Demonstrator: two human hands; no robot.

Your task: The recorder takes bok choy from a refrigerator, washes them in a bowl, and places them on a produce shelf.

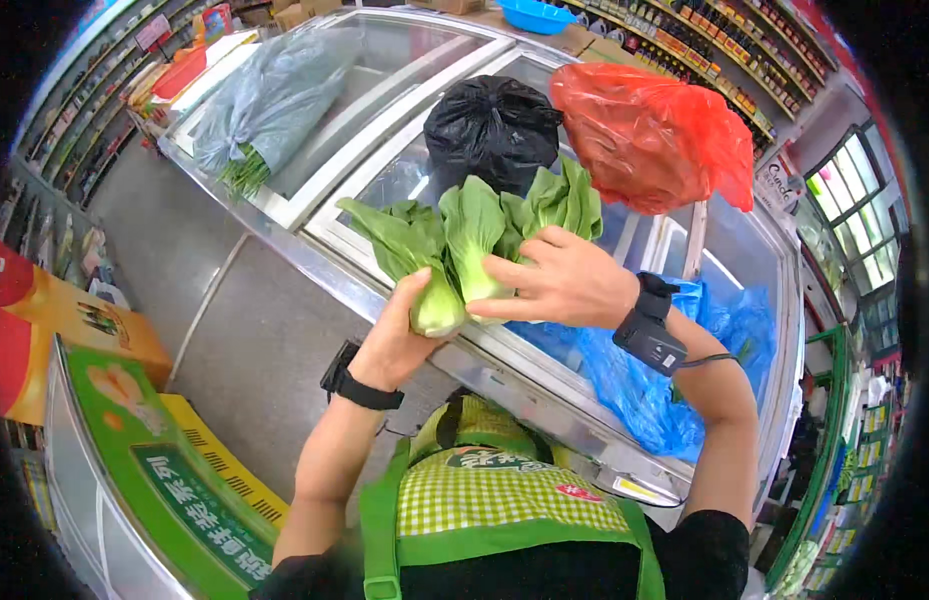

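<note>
Several green heads of bok choy (474, 235) are bunched over the near edge of a glass-topped chest freezer, their leaves pointing away from me. My left hand (395, 340) cups the pale base of the leftmost head, thumb on top. My right hand (564, 280) is bent over the middle and right heads, its fingers at the white stem of the middle one. Its fingertips partly hide the stems. Directly beyond the leaves sits a black plastic bag (492, 130), filled and rounded.
A red plastic bag (649, 135) lies at the back right of the freezer (314, 215). Blue plastic bags (639, 375) cover its near right part. Bagged leafy greens (259, 120) rest at the far left. A green-topped case (134, 440) stands at lower left, and shelves line the walls.
</note>
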